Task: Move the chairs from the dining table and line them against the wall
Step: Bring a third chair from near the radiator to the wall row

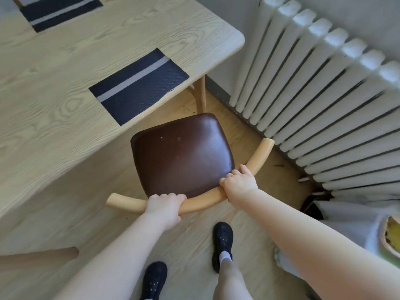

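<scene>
A chair [181, 154] with a dark brown padded seat and a curved light-wood back rail stands at the corner of the pale wooden dining table [54, 126], its seat's far edge partly under the tabletop. My left hand [164, 205] grips the back rail left of its middle. On the rail's right part my right hand [238, 182] curls round it. Both arms reach down from the bottom of the view. The chair's legs are hidden beneath the seat.
A white ribbed radiator [324, 100] runs along the wall on the right, close to the chair. Two dark striped placemats [140, 85] lie on the table. Another chair's wooden rail [39, 258] shows at lower left. Cloth and a bowl [389, 234] sit at the right edge.
</scene>
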